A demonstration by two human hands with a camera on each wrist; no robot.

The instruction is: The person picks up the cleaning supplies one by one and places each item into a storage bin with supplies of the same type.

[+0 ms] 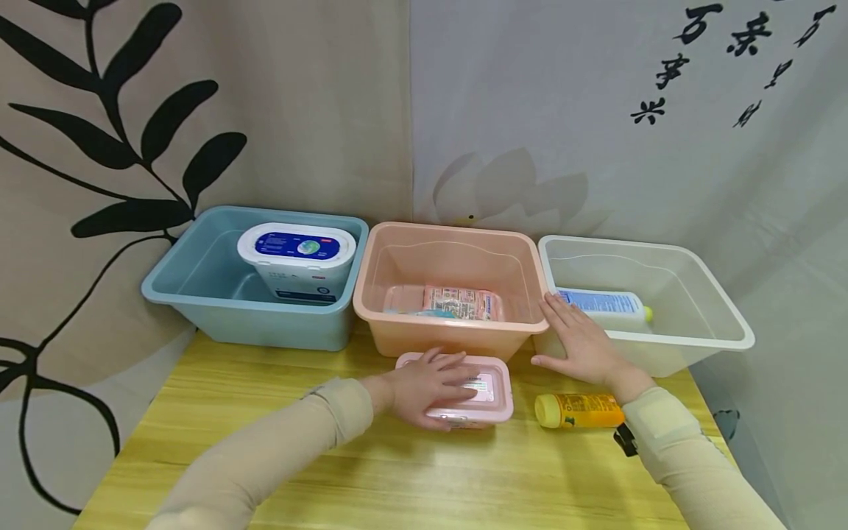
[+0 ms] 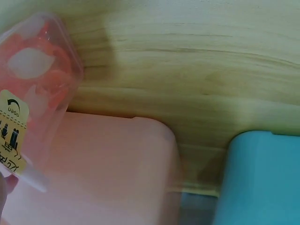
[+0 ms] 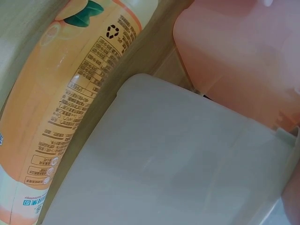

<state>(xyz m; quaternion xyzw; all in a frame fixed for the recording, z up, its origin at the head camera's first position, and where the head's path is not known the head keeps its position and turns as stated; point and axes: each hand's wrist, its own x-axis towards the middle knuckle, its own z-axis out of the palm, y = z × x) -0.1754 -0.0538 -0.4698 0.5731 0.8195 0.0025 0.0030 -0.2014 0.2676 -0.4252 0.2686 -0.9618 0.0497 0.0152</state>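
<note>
A yellow wooden table (image 1: 278,412) carries three bins in a row at the back: a blue bin (image 1: 199,280) holding a white tub with a blue label (image 1: 297,258), a pink bin (image 1: 450,254) with a flat printed packet (image 1: 462,302) inside, and a white bin (image 1: 702,309) with a white bottle (image 1: 606,303) lying in it. Just before the pink bin sits a pink lidded box (image 1: 490,394), and an orange bottle (image 1: 578,410) lies on its side beside it. The left hand (image 1: 424,384) grips the box from above, fingers curled over its lid. The right hand (image 1: 581,340) rests flat, fingers straight, against the near corner where the pink and white bins meet.
</note>
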